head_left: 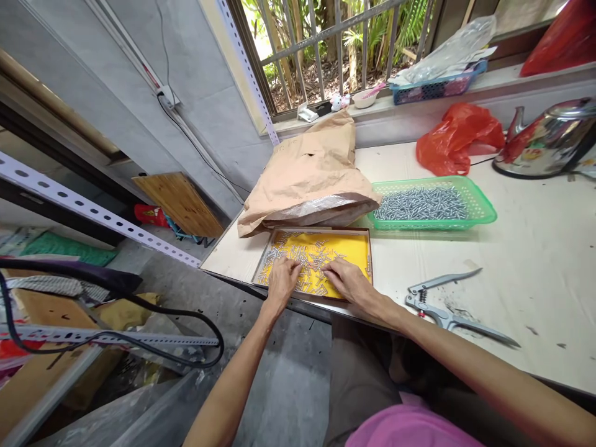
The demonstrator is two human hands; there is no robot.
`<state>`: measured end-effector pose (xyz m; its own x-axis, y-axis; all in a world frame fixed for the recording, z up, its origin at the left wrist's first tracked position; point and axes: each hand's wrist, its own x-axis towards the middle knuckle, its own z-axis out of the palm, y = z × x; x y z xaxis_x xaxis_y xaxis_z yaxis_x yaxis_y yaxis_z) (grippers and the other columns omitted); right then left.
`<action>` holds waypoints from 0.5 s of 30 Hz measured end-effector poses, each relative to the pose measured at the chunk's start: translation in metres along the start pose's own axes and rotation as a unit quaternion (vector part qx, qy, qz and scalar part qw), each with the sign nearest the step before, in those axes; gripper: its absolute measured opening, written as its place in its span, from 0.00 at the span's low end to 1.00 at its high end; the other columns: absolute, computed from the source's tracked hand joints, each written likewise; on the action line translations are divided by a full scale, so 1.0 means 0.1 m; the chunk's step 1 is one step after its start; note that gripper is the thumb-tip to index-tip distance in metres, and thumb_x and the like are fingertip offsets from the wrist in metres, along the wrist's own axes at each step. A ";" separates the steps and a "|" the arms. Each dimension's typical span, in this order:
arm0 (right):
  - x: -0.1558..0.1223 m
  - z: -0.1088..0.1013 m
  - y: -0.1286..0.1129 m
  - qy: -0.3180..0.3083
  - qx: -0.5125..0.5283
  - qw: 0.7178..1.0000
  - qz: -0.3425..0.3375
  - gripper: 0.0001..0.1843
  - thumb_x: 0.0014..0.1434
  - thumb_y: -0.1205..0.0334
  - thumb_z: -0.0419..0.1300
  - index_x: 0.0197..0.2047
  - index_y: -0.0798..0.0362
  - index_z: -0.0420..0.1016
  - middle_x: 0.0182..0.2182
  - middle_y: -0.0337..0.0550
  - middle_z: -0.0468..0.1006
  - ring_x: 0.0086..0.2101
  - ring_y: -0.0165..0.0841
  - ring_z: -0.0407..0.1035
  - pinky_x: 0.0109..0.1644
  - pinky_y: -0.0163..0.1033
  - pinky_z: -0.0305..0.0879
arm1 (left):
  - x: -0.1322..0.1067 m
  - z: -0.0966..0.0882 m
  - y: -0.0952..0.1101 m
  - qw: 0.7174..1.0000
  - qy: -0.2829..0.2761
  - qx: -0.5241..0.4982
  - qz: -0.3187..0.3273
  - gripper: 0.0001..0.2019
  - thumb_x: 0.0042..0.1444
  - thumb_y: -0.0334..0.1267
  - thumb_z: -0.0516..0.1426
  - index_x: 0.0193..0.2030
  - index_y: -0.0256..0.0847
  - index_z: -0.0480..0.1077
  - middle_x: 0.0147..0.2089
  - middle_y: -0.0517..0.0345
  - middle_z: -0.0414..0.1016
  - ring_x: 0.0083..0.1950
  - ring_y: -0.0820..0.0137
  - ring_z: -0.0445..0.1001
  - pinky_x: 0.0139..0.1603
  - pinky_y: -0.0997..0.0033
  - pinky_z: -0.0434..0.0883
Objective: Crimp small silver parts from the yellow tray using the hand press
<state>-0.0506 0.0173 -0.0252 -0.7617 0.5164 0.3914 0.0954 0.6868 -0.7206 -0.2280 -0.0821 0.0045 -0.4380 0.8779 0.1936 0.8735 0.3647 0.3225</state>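
Small metal screws (311, 256) scattered loose across a shallow tray with a yellow floor (350, 243), set at the near left edge of the bench (535, 261). Left hand (282, 279) flat over the near left part of the tray, fingers spread and pressed down among the screws, gripping nothing visible. Right hand (347, 279) beside it, fingers likewise stretched out and resting on the pile; impossible to tell whether a screw sits pinched under the fingertips.

Risks, judged from this layout: tray close to the bench edge, nearly at the drop to the floor, so a firm sweep toward the body likely to flick screws over the low rim and down. A push on the near rim likely to tip or slide the whole tray off. Sharp threads under pressed palms liable to prick.

Behind the tray, touching its far side, a slumped brown paper sack (310, 171) with a plastic liner; a sag forward could spill onto the tray. To the right, a green basket (482, 214) full of the same screws. Nearer, metal pliers (449, 313) lying near the right forearm, easy to knock with an elbow.
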 end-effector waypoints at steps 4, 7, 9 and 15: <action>0.25 0.11 -0.12 0.031 0.131 0.985 0.110 0.12 0.60 0.55 0.59 0.41 0.55 0.74 0.30 0.41 0.77 0.30 0.31 0.69 0.37 0.36 0.63 | -0.08 -0.04 0.18 0.992 0.021 -0.119 -0.030 0.06 0.56 0.36 0.58 0.35 0.38 0.76 0.34 0.55 0.76 0.37 0.68 0.71 0.41 0.70 0.65; 0.35 0.19 -0.14 0.024 0.162 0.974 0.158 0.14 0.57 0.52 0.60 0.32 0.55 0.74 0.24 0.38 0.75 0.26 0.29 0.66 0.32 0.34 0.60 | -0.15 -0.05 0.33 0.980 0.015 -0.188 -0.062 0.07 0.55 0.37 0.57 0.32 0.39 0.75 0.30 0.58 0.75 0.32 0.71 0.70 0.36 0.73 0.64; 0.35 0.21 -0.09 0.015 0.167 0.974 0.154 0.13 0.56 0.54 0.60 0.28 0.55 0.73 0.23 0.38 0.74 0.25 0.28 0.65 0.31 0.33 0.58 | -0.18 -0.04 0.37 0.962 -0.014 -0.256 -0.093 0.08 0.53 0.39 0.57 0.28 0.38 0.74 0.27 0.59 0.74 0.29 0.73 0.68 0.32 0.74 0.62; 0.29 0.18 0.03 -0.026 0.176 0.978 0.107 0.16 0.60 0.54 0.55 0.27 0.55 0.74 0.23 0.37 0.73 0.27 0.29 0.64 0.32 0.33 0.57 | -0.17 0.02 0.31 0.860 -0.102 -0.468 -0.173 0.17 0.44 0.50 0.63 0.25 0.35 0.71 0.21 0.63 0.67 0.23 0.78 0.62 0.26 0.77 0.58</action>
<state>-0.0840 0.0254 -0.0256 -0.7806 0.5962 0.1875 0.0363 0.3427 -0.9387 -0.1933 -0.0852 0.0089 -0.5081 0.8378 -0.1998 0.1018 0.2888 0.9520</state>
